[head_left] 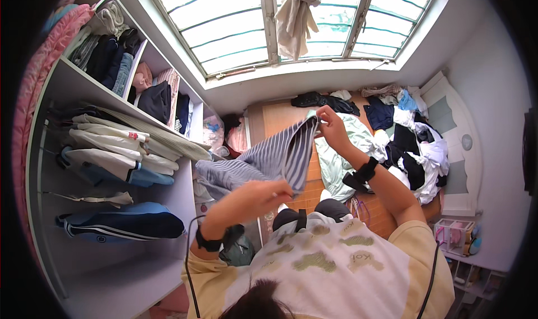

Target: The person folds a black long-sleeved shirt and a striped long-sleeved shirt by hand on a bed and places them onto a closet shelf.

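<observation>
A blue-grey and white striped garment is stretched out in the air in front of me; its exact kind is hard to make out. My right hand is closed on its upper right corner, fingers pinched at the edge. Lower down, my left hand grips the near edge, fingers bent and slightly blurred. The cloth slopes away to the left, toward the wardrobe. Below my right hand a pale green garment lies spread on the wooden bed boards.
On the left stands an open wardrobe with hanging clothes and folded clothes on its shelves. A heap of dark and white clothes lies by the white headboard. A knotted curtain hangs at the window.
</observation>
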{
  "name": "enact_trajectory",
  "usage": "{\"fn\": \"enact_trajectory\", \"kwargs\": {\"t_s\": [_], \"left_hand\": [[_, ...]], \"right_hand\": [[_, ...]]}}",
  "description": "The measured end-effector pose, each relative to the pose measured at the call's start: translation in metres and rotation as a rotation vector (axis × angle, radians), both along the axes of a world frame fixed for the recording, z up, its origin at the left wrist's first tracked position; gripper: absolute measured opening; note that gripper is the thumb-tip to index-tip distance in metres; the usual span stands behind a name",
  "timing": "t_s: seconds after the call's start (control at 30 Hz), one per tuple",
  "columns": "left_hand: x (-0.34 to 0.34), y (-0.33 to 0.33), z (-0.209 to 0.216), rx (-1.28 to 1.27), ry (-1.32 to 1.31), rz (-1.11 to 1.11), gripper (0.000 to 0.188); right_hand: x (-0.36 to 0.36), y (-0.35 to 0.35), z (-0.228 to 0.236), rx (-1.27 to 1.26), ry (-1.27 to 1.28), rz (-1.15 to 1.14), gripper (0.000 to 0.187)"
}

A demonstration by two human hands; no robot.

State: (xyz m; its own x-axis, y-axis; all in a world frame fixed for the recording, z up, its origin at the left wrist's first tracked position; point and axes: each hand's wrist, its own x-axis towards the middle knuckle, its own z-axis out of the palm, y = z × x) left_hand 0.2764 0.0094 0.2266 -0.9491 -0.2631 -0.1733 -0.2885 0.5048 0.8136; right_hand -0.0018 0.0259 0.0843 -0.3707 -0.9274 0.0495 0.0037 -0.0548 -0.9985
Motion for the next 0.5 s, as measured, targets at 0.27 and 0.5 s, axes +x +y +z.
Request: {"fn": "enact_trajectory", "kwargs": {"t_s": [0.27, 0.5], "left_hand": [[-0.057, -0.040, -0.035, -0.413, 0.629, 0.484, 0.029], [-0.100, -0.046, -0.040, 0.343, 0.438, 0.167, 0.036]], "right_hand": [[0.017, 0.000, 0.074, -0.109, -0.287, 0.508, 0.015], [-0.001, 0.026, 0.114, -0.071, -0.333, 0.644, 0.020]]}}
